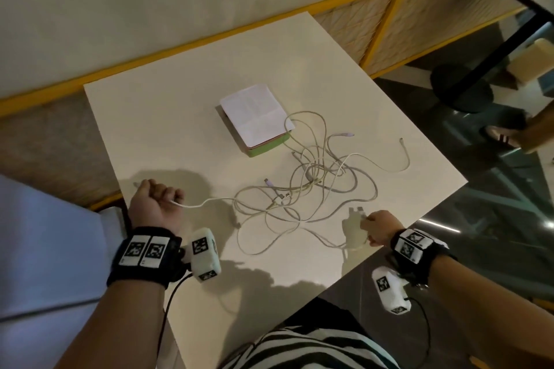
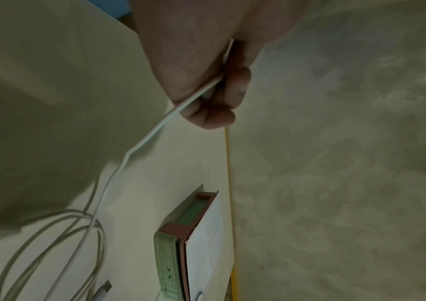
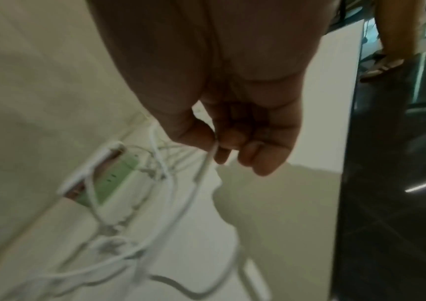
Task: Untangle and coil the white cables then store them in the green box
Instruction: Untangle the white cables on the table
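Observation:
A tangle of white cables lies in the middle of the cream table, just right of a green box with a pink rim and a folded white paper on top. My left hand is a fist at the table's left, gripping one white cable that runs right into the tangle. My right hand, near the table's right front edge, pinches the end of another white cable between thumb and fingers. In the right wrist view the box and tangle are blurred.
A loose cable end curls toward the table's right edge. Past that edge is dark glossy floor, with another person's foot and a round black base. A yellow-trimmed wall ledge runs behind the table.

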The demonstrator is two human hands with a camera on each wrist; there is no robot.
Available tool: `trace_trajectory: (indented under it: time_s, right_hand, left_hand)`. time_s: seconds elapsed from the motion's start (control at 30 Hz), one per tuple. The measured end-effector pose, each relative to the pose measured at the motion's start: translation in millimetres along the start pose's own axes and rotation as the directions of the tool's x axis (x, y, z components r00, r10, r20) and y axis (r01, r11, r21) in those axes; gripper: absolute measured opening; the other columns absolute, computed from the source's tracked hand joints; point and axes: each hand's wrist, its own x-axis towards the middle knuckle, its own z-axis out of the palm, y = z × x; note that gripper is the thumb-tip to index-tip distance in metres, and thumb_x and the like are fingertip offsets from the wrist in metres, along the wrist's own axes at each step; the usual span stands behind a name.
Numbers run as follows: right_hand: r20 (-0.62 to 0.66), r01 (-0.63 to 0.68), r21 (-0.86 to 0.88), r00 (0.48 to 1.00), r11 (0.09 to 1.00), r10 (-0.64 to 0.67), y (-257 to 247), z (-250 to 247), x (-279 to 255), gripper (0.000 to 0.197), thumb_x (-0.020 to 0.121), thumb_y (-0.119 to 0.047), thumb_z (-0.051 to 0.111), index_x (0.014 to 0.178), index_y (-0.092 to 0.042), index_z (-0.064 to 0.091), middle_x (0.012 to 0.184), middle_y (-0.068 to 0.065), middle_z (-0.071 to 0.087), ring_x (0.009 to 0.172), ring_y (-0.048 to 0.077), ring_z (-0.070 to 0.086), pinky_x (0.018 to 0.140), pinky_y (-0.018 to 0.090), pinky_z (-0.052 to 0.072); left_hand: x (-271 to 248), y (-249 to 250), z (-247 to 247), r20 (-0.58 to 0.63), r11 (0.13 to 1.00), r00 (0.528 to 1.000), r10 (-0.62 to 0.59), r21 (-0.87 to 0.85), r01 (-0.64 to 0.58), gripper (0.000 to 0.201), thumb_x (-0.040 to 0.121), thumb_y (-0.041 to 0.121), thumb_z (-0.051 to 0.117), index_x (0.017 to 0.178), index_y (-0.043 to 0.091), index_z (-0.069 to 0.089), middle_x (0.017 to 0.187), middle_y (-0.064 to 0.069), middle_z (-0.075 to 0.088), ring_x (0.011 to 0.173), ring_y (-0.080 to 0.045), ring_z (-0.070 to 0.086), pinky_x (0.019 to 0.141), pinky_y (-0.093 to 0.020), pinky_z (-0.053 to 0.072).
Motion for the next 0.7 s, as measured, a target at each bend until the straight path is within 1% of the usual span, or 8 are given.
trace_trajectory:
  time_s: [0.1,0.17,0.27,0.33,0.43,0.5,0.57,0.7]
  right_hand:
    - [-0.099,0.250,-0.019,0.963,0.968,-0.251,-19,-6,-33,0.020,0.092,-0.019,0.049,0.081,-0.004,0.056,0.071,0.010,0.061,0.067,0.027,0.058,0.075,0.045,0.051]
    - [-0.129,0.451,0.061,0.888,0.890,-0.441,-53,-4,-61,0.017,0.094,-0.023,0.048,0.088,-0.011,0.058,0.068,0.002,0.066,0.067,0.023,0.062,0.074,0.041,0.050]
    - [-0.071,0.614,0.165,0.788,0.772,-0.611,-118,21,-87,0.013,0.095,-0.023,0.049,0.095,-0.017,0.060,0.052,-0.006,0.056,0.048,0.013,0.051,0.057,0.031,0.044]
    - [-0.060,0.694,0.097,0.720,0.714,-0.692,-158,50,-93,0.020,0.095,-0.024,0.048,0.107,-0.017,0.062,0.064,-0.004,0.058,0.058,0.012,0.050,0.058,0.025,0.035]
    - [-0.011,0.765,0.019,0.644,0.644,-0.765,-202,94,-100,0.028,0.097,-0.017,0.041,0.116,-0.007,0.060,0.097,0.015,0.067,0.085,0.027,0.058,0.066,0.020,0.032]
    - [0.030,0.788,0.049,0.613,0.614,-0.789,-218,114,-106,0.028,0.097,-0.013,0.040,0.116,-0.006,0.060,0.095,0.017,0.067,0.078,0.024,0.061,0.062,0.012,0.036]
    - [0.067,0.795,0.113,0.593,0.596,-0.803,-225,126,-109,0.027,0.096,-0.013,0.042,0.112,-0.009,0.063,0.091,0.013,0.069,0.067,0.017,0.060,0.055,0.004,0.039]
    - [0.092,0.824,0.151,0.539,0.547,-0.837,-223,141,-107,0.024,0.093,-0.017,0.050,0.116,-0.017,0.054,0.086,0.002,0.070,0.079,0.019,0.066,0.067,0.010,0.043]
  left_hand:
    - [-8,1,3,0.014,0.999,1.000,0.006,0.034,-0.006,0.040,0.101,0.035,0.039,0.062,0.024,0.038,0.042,0.008,0.031,0.034,-0.010,0.031,0.054,-0.026,0.029]
    - [-16,-5,11,0.033,0.996,0.999,0.005,0.087,-0.008,0.041,0.099,0.039,0.045,0.062,0.024,0.036,0.042,0.008,0.030,0.035,-0.010,0.031,0.053,-0.026,0.030]
    - [-28,-17,27,0.060,0.994,0.997,-0.046,0.103,0.039,0.043,0.096,0.044,0.050,0.062,0.023,0.034,0.042,0.008,0.032,0.036,-0.011,0.032,0.054,-0.026,0.031]
    - [-33,-24,32,0.079,0.993,0.994,-0.080,0.097,0.073,0.044,0.094,0.047,0.054,0.063,0.022,0.036,0.045,0.006,0.032,0.037,-0.011,0.032,0.054,-0.026,0.032]
    - [-43,-35,29,0.146,0.982,0.983,-0.108,0.168,0.083,0.037,0.093,0.048,0.055,0.072,0.019,0.046,0.044,0.007,0.032,0.037,-0.010,0.034,0.049,-0.023,0.036]
    - [-50,-40,23,0.185,0.973,0.976,-0.118,0.219,0.076,0.035,0.089,0.048,0.058,0.080,0.015,0.053,0.044,0.006,0.036,0.041,-0.009,0.038,0.048,-0.022,0.039]
    - [-54,-40,15,0.197,0.960,0.977,-0.076,0.280,0.019,0.033,0.089,0.044,0.058,0.079,0.012,0.056,0.053,0.002,0.042,0.050,-0.011,0.043,0.052,-0.022,0.041]
    - [-58,-32,-1,0.172,0.902,0.985,0.029,0.419,-0.100,0.028,0.100,0.031,0.050,0.085,0.010,0.062,0.069,-0.006,0.052,0.060,-0.014,0.046,0.053,-0.025,0.037]
